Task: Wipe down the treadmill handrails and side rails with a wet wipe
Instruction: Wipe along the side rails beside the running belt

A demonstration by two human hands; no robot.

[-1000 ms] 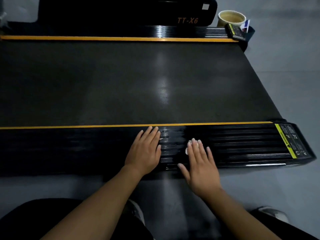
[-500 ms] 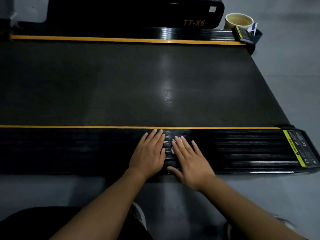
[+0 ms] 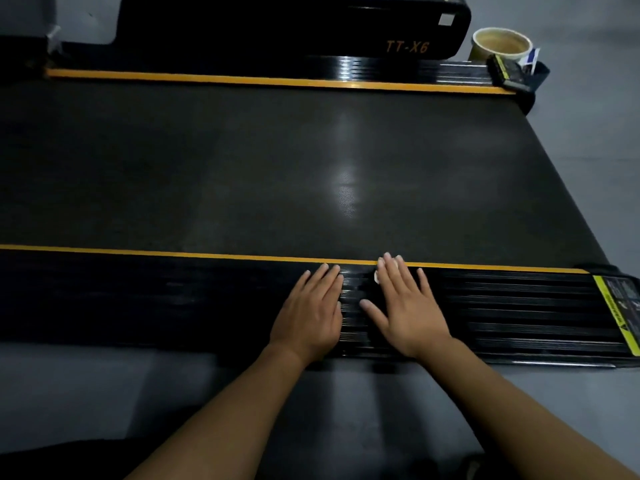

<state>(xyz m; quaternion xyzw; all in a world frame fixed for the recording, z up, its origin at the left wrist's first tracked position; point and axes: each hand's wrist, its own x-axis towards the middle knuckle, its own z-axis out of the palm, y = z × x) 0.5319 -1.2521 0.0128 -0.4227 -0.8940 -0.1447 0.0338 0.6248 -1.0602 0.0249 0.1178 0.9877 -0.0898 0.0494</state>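
Since half a second ago, the right hand (image 3: 408, 306) has slid away from the left hand (image 3: 311, 313) and farther up the rail, so a strip of black ribbing now shows between them.

Head view: both hands lie palm-down on the near side rail (image 3: 519, 306) of the treadmill. The left hand's fingers (image 3: 325, 278) are straight and close together, flat on the ribbed surface and holding nothing. The right hand's fingers (image 3: 398, 271) are straight and slightly spread, pressing the wet wipe (image 3: 376, 276) against the rail. Only small white edges of the wipe show, beside the index finger and at the fingertips, which reach the yellow stripe (image 3: 173, 252) bordering the belt (image 3: 242, 168). A yellow-edged warning label (image 3: 616, 306) sits at the rail's right end. Across the belt lie the far side rail (image 3: 381, 69) and a black cover (image 3: 277, 26) marked TT-X6. A paper cup (image 3: 502, 46) stands on the grey floor (image 3: 86, 393) near the far right corner.
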